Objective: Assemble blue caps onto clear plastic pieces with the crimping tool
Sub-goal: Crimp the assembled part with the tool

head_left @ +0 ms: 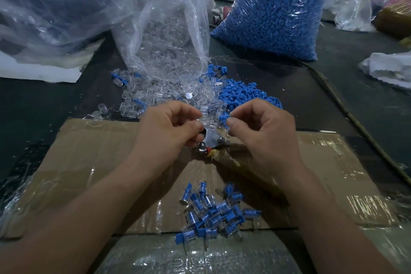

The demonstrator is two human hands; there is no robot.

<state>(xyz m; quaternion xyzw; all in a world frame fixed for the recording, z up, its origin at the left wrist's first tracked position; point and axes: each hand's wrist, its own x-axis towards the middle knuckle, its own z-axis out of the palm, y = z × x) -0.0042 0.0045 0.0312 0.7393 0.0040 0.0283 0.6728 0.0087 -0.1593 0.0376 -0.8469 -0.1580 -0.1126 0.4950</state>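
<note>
Blue cap (224,117) is pinched in the right hand (262,133), just beside the clear plastic piece (205,118) pinched in the left hand (169,131), above the crimping tool (213,142). Finished assemblies (213,211) form a small heap on the cardboard (89,162). Judged early: the loose caps (244,93), loose clear pieces (142,95) and bag of caps (273,13) remain.

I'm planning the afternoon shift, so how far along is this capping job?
Looks early. Done: a small pile of capped pieces on the cardboard. In hand: the left hand holds a clear piece, the right hand pinches a blue cap, both by the crimping tool. Left: heaps of loose clear pieces and blue caps, plus a bag of clear pieces and a bag of blue caps.
</note>
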